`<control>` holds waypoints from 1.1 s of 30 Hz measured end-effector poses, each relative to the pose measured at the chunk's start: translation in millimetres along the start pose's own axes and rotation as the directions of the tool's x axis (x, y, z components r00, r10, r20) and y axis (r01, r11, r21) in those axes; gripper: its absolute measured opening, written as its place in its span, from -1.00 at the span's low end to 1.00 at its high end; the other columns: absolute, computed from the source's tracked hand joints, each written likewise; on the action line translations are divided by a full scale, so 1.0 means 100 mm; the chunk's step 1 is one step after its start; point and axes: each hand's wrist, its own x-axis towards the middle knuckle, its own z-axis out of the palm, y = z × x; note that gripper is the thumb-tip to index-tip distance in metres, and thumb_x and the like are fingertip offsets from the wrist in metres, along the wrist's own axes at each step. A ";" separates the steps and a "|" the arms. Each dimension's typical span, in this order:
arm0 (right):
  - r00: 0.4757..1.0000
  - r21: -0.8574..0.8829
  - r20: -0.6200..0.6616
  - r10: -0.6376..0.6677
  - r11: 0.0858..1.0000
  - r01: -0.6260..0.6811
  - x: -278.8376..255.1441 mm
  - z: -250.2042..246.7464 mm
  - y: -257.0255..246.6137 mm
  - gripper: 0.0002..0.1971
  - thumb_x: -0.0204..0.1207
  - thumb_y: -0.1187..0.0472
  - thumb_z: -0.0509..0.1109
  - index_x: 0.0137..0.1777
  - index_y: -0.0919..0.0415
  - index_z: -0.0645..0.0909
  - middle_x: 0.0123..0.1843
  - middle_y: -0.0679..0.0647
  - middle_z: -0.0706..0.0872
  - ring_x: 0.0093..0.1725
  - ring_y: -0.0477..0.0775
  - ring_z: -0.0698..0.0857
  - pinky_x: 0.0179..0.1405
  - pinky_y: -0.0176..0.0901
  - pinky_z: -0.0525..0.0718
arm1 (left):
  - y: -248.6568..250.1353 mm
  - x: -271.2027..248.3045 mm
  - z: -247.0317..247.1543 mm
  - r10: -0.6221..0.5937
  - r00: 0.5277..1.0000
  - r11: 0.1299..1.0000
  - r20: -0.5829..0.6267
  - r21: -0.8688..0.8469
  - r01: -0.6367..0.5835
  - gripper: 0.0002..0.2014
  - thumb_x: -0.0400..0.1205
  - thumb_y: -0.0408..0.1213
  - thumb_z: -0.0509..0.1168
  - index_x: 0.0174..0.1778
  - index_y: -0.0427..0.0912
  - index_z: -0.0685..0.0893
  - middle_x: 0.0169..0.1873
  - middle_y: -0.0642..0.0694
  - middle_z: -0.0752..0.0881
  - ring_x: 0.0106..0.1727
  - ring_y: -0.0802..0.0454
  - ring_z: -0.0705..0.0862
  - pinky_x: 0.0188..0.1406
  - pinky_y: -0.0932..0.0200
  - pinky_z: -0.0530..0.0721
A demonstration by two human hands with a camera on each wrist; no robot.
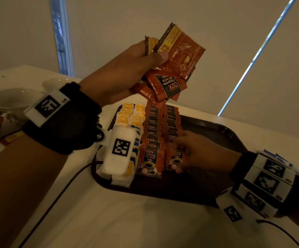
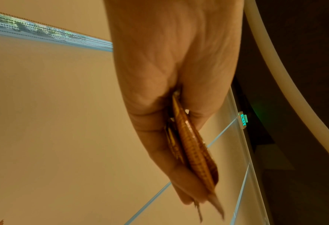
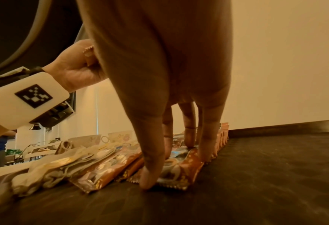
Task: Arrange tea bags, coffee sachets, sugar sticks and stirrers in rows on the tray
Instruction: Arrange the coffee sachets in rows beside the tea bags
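Note:
My left hand is raised above the far end of the dark tray and grips a bunch of orange coffee sachets; the left wrist view shows the sachets edge-on between thumb and fingers. On the tray lie two rows of coffee sachets, overlapped like shingles. To their left run rows of white and yellow tea bags. My right hand rests with straight fingers on the nearest sachet of the right-hand row; its fingertips press down on it.
White cups stand on the white table at the far left, with loose packets beside them. The right half of the tray is bare dark surface. A black cable runs across the table in front of the tray.

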 end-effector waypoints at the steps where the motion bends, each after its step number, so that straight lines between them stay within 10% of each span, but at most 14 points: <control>1: 1.000 -0.002 -0.002 -0.004 1.000 0.004 0.00 0.00 0.00 -0.54 0.34 0.10 0.58 0.21 0.07 0.54 0.23 -0.19 0.33 0.20 -0.19 0.38 0.10 -0.47 0.38 | 0.00 0.00 0.00 0.000 1.000 1.000 0.001 0.002 0.000 -0.86 0.74 -0.26 0.13 0.14 0.00 0.55 -0.06 0.07 0.78 -0.07 0.17 0.80 -0.22 0.26 0.74; 15: 0.992 0.031 -0.129 -0.012 0.999 0.016 -0.02 -0.08 0.04 -0.68 0.39 0.07 0.52 0.10 -0.02 0.54 0.07 -0.26 0.40 0.10 -0.23 0.47 -0.07 -0.55 0.42 | -0.06 0.03 -0.03 -0.012 1.000 0.998 0.028 0.061 0.010 -0.86 0.74 -0.24 0.14 0.16 0.00 0.55 -0.07 0.04 0.79 -0.06 0.14 0.80 -0.25 0.22 0.75; 20: 0.775 0.435 -0.622 0.112 0.873 0.223 -0.11 -0.31 -0.15 -0.89 0.62 0.08 0.25 0.02 0.05 0.56 -0.09 -0.10 0.66 -0.10 -0.19 0.69 -0.23 -0.39 0.67 | -0.13 0.06 -0.02 -0.073 0.997 0.988 0.035 0.138 0.067 -0.87 0.72 -0.22 0.17 0.14 -0.01 0.56 -0.10 0.02 0.78 -0.15 0.12 0.80 -0.30 0.16 0.79; 25: 0.603 0.588 -0.739 0.301 0.725 0.359 -0.12 -0.28 -0.32 -0.69 0.63 -0.02 0.21 0.33 -0.05 0.32 0.08 -0.11 0.56 -0.13 -0.30 0.69 -0.36 -0.40 0.68 | -0.18 0.04 -0.02 -0.092 0.988 0.968 0.127 0.244 0.058 -0.85 0.71 -0.21 0.19 0.17 -0.05 0.54 -0.04 -0.03 0.77 -0.08 0.03 0.81 -0.30 0.03 0.82; 29: 0.554 0.409 -0.804 0.217 0.877 0.251 -0.09 -0.29 -0.30 -0.55 0.52 0.02 0.40 0.38 -0.09 0.37 0.22 -0.04 0.44 0.03 -0.22 0.56 -0.15 -0.51 0.57 | -0.19 0.01 0.00 -0.122 0.967 0.930 0.225 0.365 0.032 -0.78 0.71 -0.22 0.18 0.26 -0.14 0.51 0.01 -0.09 0.75 -0.05 0.05 0.80 -0.37 0.24 0.75; 33: 0.581 0.364 -0.788 0.201 0.915 0.176 -0.11 -0.36 -0.32 -0.78 0.46 0.08 0.47 0.03 -0.11 0.52 -0.05 -0.03 0.53 -0.27 -0.24 0.54 -0.40 -0.62 0.45 | -0.21 0.01 -0.01 -0.141 0.952 0.907 0.272 0.420 0.014 -0.75 0.71 -0.23 0.16 0.29 -0.17 0.51 0.03 -0.06 0.74 -0.03 0.12 0.78 -0.25 0.26 0.75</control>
